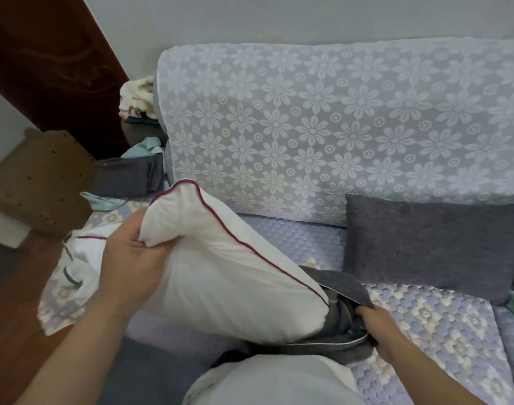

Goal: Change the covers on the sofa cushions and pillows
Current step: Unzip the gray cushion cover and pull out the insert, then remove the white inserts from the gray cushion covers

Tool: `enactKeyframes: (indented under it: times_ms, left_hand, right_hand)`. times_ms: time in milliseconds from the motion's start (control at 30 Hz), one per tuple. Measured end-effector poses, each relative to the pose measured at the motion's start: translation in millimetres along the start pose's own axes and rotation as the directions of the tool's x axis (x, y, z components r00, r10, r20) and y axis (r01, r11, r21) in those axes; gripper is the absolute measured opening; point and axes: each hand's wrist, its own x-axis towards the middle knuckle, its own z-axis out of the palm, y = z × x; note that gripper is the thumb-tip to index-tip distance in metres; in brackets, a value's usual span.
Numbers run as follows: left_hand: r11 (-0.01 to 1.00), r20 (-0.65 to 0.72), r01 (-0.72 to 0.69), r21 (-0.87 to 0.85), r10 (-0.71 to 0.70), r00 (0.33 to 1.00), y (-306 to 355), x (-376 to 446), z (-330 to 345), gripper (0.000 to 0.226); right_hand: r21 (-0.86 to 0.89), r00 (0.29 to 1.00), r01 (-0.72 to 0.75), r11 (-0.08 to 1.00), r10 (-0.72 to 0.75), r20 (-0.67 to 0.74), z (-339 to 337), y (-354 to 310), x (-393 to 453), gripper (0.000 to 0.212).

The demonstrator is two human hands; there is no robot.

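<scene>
A white pillow insert (220, 267) with dark red piping lies tilted across the sofa seat. My left hand (133, 258) grips its upper left corner. The insert's lower right end sits in the mouth of a dark grey cover (342, 290), bunched up around it. My right hand (372, 320) grips the edge of that cover near its zipper. A dark grey covered pillow (431, 247) leans against the backrest on the right.
The sofa has a floral lace backrest cover (323, 118) and a quilted lilac seat pad (425, 325). White and grey fabrics (74, 258) lie at the left end, with more cloth piled behind. A wooden door (45, 59) and a cardboard box (39, 182) stand at left.
</scene>
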Motion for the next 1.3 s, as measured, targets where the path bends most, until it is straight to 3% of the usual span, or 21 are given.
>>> enactKeyframes:
  times_ms: [67, 167, 267, 400, 533, 600, 667, 800, 900, 1033, 1100, 1167, 1233, 1300]
  left_hand:
    - [0.996, -0.012, 0.011, -0.084, -0.012, 1.000, -19.2, 2.3, -6.3, 0.052]
    - [0.965, -0.040, 0.032, -0.262, -0.044, 0.998, -38.6, 5.0, -5.8, 0.027]
    - [0.939, -0.072, 0.028, -0.343, -0.056, 0.996, -50.8, 25.0, -7.3, 0.027]
    - [0.952, -0.059, -0.007, -0.305, -0.012, 0.998, -55.3, 63.1, -29.1, 0.034]
    - [0.984, -0.026, -0.058, -0.166, 0.054, 0.998, -78.8, 102.0, -47.4, 0.018]
    - [0.993, -0.064, -0.005, -0.117, -0.003, 0.998, -94.1, 120.1, -48.6, 0.014]
    - [0.988, -0.093, 0.093, -0.127, -0.105, 0.990, -114.7, 137.3, -51.7, 0.017]
    - [0.953, -0.111, 0.265, -0.147, -0.282, 0.953, -155.7, 160.0, -60.8, 0.016]
    - [0.912, -0.090, 0.352, -0.210, -0.376, 0.922, -173.8, 170.1, -64.9, 0.028]
    - [0.705, -0.010, 0.401, -0.585, -0.501, 0.866, -185.9, 176.8, -61.7, 0.030]
    - [0.659, -0.028, 0.406, -0.633, -0.544, 0.838, -192.6, 185.5, -56.9, 0.035]
    - [0.566, 0.030, 0.469, -0.678, -0.616, 0.787, -202.6, 195.3, -48.0, 0.036]
    - [0.444, 0.177, 0.576, -0.686, -0.666, 0.724, -219.3, 205.7, -33.6, 0.035]
    - [0.422, 0.290, 0.704, -0.571, -0.699, 0.654, -235.5, 213.9, -16.4, 0.035]
  right_hand:
    - [0.203, 0.994, -0.032, 0.979, 0.009, 0.113, 11.5, -4.9, -6.8, 0.018]
    - [0.294, 0.971, -0.054, 0.954, -0.018, 0.238, 42.8, -7.2, -17.1, 0.028]
    - [0.250, 0.988, -0.044, 0.967, 0.004, 0.155, 74.9, -4.1, -23.1, 0.042]
    - [0.236, 0.989, -0.113, 0.965, 0.088, 0.115, 93.5, -7.2, -22.2, 0.024]
    - [0.197, 0.985, -0.062, 0.978, 0.092, -0.148, 106.0, -10.6, -17.9, 0.025]
    - [0.297, 0.974, -0.047, 0.954, 0.109, -0.197, 110.6, -8.2, -14.3, 0.035]
    - [0.472, 0.983, -0.062, 0.879, 0.136, -0.123, 119.8, -11.0, -17.9, 0.042]
    - [0.663, 0.996, -0.052, 0.747, 0.083, -0.016, 136.7, -37.5, -41.3, 0.025]
    - [0.724, 0.967, 0.098, 0.683, 0.108, -0.232, 135.6, -51.0, -43.7, 0.030]
    - [0.735, 0.814, 0.107, 0.670, 0.365, -0.452, 111.8, -50.1, -51.0, 0.044]
    - [0.646, 0.742, 0.038, 0.762, 0.411, -0.529, 108.2, -47.7, -59.6, 0.041]
    - [0.466, 0.708, 0.001, 0.885, 0.329, -0.625, 113.0, -53.0, -65.4, 0.035]
    - [0.325, 0.691, 0.055, 0.944, 0.199, -0.695, 121.2, -63.7, -69.4, 0.029]
    - [0.249, 0.658, 0.108, 0.962, 0.119, -0.743, 126.7, -75.7, -72.5, 0.021]
